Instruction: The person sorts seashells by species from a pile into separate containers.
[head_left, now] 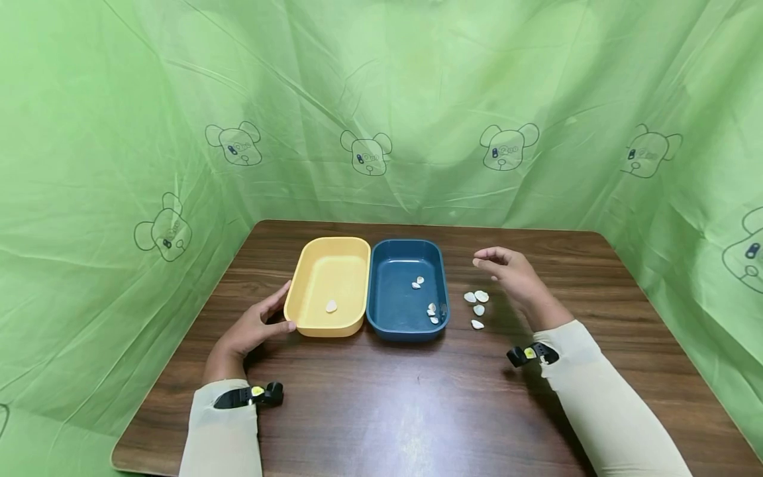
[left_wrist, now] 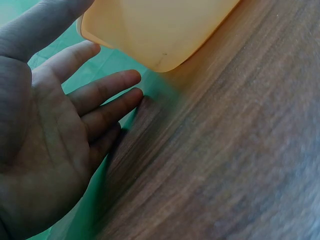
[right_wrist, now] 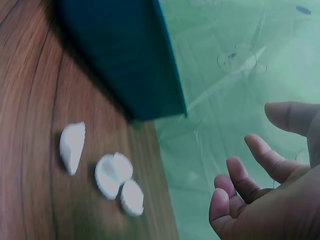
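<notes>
My left hand (head_left: 255, 327) rests at the near left corner of a yellow tray (head_left: 303, 281), thumb and fingers spread against its outer wall. In the left wrist view the fingers (left_wrist: 107, 90) are loosely extended. One pale shell (head_left: 331, 306) lies in this tray. Beside it stands a blue tray (head_left: 399, 324) with several small white shells (head_left: 432, 311) in it, mostly toward the near right. My right hand (head_left: 517, 277) is over the table right of the blue tray, fingers relaxed and holding nothing. Several white shells (head_left: 479, 310) lie on the wood between them, seen closer as white shells (right_wrist: 113, 175) in the right wrist view.
The two trays stand side by side on a brown wooden table (head_left: 357, 411). Green cloth (head_left: 429, 79) with bear outlines hangs behind and along both sides. Each forearm wears a black wrist strap, such as the right strap (head_left: 532, 354).
</notes>
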`<state>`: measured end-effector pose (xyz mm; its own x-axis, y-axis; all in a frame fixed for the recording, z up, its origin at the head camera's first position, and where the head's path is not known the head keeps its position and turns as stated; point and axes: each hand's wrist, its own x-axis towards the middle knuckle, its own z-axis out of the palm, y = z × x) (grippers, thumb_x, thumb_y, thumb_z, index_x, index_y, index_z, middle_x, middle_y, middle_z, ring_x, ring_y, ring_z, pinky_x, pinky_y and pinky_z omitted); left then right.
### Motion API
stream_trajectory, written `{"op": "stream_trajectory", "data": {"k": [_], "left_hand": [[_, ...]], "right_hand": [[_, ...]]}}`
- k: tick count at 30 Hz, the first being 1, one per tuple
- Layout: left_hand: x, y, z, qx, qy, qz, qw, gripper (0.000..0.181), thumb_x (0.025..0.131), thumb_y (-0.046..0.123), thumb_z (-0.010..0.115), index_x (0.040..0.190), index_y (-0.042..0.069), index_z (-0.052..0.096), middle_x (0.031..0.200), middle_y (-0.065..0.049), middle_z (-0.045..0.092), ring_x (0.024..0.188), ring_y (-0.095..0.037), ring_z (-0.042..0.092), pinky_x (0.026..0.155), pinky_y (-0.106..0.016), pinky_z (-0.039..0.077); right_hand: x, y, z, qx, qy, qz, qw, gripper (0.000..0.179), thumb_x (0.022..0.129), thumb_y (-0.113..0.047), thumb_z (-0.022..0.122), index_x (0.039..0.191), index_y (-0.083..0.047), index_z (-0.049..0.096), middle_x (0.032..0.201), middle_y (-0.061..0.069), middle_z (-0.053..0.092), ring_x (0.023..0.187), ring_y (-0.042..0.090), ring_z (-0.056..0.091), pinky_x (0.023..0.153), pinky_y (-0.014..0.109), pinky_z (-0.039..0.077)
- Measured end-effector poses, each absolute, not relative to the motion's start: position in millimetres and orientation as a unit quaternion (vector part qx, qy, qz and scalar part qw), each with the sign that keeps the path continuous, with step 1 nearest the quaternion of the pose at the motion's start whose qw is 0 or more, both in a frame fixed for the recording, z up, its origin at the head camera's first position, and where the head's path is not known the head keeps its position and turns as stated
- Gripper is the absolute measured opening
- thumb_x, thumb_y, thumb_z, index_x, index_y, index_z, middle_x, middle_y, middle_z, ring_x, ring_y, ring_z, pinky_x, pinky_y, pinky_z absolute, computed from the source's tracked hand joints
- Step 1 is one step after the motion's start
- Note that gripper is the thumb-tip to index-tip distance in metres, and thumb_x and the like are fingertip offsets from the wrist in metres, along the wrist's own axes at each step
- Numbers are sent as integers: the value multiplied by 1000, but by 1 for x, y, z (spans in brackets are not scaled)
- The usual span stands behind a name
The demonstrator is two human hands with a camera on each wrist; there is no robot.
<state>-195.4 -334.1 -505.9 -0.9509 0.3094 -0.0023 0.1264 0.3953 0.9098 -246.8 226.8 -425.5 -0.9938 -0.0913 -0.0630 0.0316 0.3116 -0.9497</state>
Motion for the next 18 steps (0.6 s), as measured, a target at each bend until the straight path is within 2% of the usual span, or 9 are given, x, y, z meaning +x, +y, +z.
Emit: {"op": "stream_trajectory", "data": {"k": [5,10,14,18], "left_hand": [[-196,-334,-507,132,832,533,84,96,98,17,84,175,26,27,177,-17,35,162,-42,32,110,-6,35],[-195,-335,-507,128,835,528,84,96,98,18,84,175,27,27,177,-17,35,163,-42,32,108,-4,33],[-194,-334,-506,127,835,528,86,97,98,18,84,175,27,26,178,-18,35,163,-43,32,108,-5,34],[-193,-334,-505,121,838,524,89,97,98,19,84,175,30,26,178,-17,35,164,-42,32,108,-6,33]], "right_hand": [[-248,243,-436,-15,822,-567,60,43,105,-31,74,137,-2,67,110,-19,69,106,1,62,94,28,49],[-248,257,-449,-10,828,-557,68,43,105,-31,75,137,-4,67,111,-20,69,106,0,61,98,33,50],[-249,266,-462,-11,829,-554,70,48,104,-32,76,139,0,65,109,-22,68,103,-1,60,94,32,51],[-252,273,-475,-10,833,-549,69,54,104,-31,77,142,4,63,110,-18,69,99,0,58,87,29,53]]}}
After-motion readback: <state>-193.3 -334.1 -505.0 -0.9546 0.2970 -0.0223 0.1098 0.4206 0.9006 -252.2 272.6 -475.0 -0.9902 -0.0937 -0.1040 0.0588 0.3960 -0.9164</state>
